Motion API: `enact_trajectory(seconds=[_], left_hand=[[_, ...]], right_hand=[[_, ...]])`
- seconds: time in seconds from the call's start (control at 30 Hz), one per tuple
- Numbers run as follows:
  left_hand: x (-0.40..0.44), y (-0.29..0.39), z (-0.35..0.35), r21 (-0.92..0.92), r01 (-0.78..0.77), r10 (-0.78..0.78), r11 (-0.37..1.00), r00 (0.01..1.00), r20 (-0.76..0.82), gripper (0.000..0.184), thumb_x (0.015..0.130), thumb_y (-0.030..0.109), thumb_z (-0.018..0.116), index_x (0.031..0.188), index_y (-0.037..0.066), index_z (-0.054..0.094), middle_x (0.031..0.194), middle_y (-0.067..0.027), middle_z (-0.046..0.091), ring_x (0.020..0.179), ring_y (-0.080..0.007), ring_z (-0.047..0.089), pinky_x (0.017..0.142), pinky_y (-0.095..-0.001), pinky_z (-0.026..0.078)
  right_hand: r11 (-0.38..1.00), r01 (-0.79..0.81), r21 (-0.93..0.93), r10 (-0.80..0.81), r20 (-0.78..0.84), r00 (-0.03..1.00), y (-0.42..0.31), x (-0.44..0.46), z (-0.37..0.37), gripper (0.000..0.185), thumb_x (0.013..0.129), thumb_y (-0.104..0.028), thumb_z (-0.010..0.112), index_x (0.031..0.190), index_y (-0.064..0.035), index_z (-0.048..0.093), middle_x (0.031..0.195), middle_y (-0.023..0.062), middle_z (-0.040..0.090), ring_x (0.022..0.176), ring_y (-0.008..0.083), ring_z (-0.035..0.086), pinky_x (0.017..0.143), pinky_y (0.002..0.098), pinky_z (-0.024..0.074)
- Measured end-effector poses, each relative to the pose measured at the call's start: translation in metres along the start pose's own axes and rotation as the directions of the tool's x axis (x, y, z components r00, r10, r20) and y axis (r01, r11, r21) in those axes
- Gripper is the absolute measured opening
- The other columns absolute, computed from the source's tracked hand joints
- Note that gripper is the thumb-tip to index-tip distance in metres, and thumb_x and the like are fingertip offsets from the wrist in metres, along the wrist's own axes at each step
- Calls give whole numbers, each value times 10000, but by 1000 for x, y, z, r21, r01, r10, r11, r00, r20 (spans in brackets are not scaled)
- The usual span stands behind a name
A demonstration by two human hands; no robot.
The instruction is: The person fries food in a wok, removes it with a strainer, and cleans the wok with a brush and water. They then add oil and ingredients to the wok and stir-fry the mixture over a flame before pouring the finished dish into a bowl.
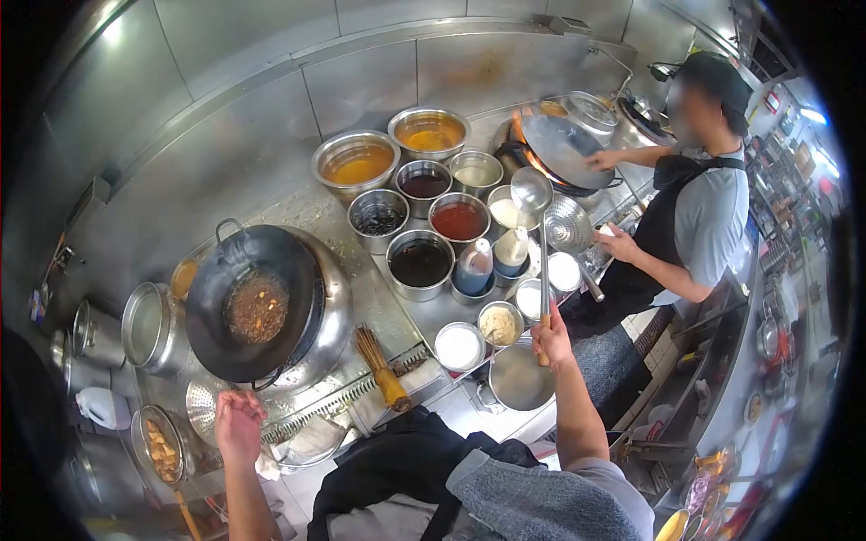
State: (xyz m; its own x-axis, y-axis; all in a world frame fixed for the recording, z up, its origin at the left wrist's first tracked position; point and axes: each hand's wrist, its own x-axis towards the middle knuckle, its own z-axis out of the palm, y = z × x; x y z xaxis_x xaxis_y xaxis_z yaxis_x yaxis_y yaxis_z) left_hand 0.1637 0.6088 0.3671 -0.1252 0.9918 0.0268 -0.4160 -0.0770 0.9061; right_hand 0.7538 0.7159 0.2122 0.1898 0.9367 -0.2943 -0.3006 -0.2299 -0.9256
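My right hand (552, 340) is closed around the wooden handle of a long ladle (532, 191). The ladle's bowl is raised over the seasoning pots, near a white one. My left hand (239, 422) is empty, its fingers loosely curled and a little apart. It hovers by the near rim of a black wok (225, 338), beside a perforated strainer (202, 408). Brown sauce with reddish bits (259, 308) lies in the bottom of the wok, which sits tilted on a round steel burner stand (336, 293).
A bamboo brush (390, 388) lies on the counter edge. Metal pots hold dark sauce (420, 261), red sauce (458, 220) and yellow liquid (359, 166). Fried pieces sit in a strainer (162, 451) at left. A co-worker (690, 198) handles a flaming wok (564, 149) at right.
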Motion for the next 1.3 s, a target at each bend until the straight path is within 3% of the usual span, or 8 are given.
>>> enact_trajectory(seconds=[0.3, 0.33, 0.37, 0.53, 0.77, 0.97, 1.2, 1.3], left_hand=[[-17, 10, -31, 66, -70, 71, 995, 997, -25, 355, 916, 419, 585, 995, 81, 511, 958, -71, 574, 835, -182, 556, 724, -316, 451], [-26, 16, -44, 83, -79, 84, 993, 995, -57, 346, 917, 411, 584, 991, 79, 521, 969, -69, 580, 833, -181, 561, 722, -314, 450], [-33, 24, -58, 132, -122, 136, 984, 985, -104, 332, 922, 394, 576, 986, 70, 539, 972, -70, 593, 830, -183, 570, 713, -310, 446], [-106, 88, -151, 432, -48, 288, 901, 810, -511, 172, 970, 252, 539, 960, 81, 547, 854, -13, 590, 757, -123, 542, 693, -267, 445], [-250, 64, -323, 657, 576, 536, 486, 398, -745, 126, 845, 122, 598, 906, 13, 589, 816, -93, 628, 753, -206, 609, 749, -317, 481], [-299, 4, -418, 685, 691, 526, 232, 503, -685, 388, 778, 128, 637, 1129, -24, 571, 1115, -197, 603, 1083, -323, 572, 967, -399, 433], [-284, -6, -400, 84, 319, -81, 944, 471, -879, 487, 872, 130, 615, 1317, 58, 431, 895, -98, 631, 711, -202, 631, 622, -328, 509], [-279, -5, -381, -192, 132, -233, 972, 496, -836, 514, 874, 137, 628, 1330, 54, 409, 792, -73, 624, 569, -179, 589, 522, -330, 490]], right_hand=[[879, -125, 460, 87, 103, 991, -8, 29, -6, 597, 863, -56, 545, 1377, -286, 347, 706, 5, 470, 453, 95, 415, 390, 236, 361], [931, -101, 352, 60, 126, 990, -24, 25, 1, 146, 877, -89, 547, 827, -189, 452, 633, -30, 461, 410, 66, 407, 336, 214, 351], [924, -88, 372, 77, 46, 996, -40, 16, 13, 190, 888, -106, 544, 776, -190, 416, 599, -48, 433, 383, 51, 380, 298, 206, 310], [998, 23, 57, -28, 83, 996, -90, -32, 55, 706, 902, -96, 566, 1506, -205, 215, 662, -19, 459, 397, 59, 368, 304, 188, 321], [979, -20, -203, 114, 465, 878, -65, -96, 209, 823, 803, 33, 503, 1528, -187, 181, 657, -7, 406, 438, 73, 387, 314, 195, 345], [803, 53, -594, 393, 593, 703, -19, -127, 371, 812, 827, 59, 529, 1526, -169, 184, 660, 12, 475, 422, 109, 437, 370, 247, 357], [437, 323, -840, 365, 494, 789, 22, -156, 445, 822, 870, 53, 475, 1542, -254, 113, 598, 22, 458, 436, 135, 457, 380, 288, 369], [752, -279, -597, 642, 569, 513, 14, -162, 434, 810, 885, 33, 502, 1539, -252, 118, 657, 59, 490, 431, 146, 446, 409, 284, 397]])
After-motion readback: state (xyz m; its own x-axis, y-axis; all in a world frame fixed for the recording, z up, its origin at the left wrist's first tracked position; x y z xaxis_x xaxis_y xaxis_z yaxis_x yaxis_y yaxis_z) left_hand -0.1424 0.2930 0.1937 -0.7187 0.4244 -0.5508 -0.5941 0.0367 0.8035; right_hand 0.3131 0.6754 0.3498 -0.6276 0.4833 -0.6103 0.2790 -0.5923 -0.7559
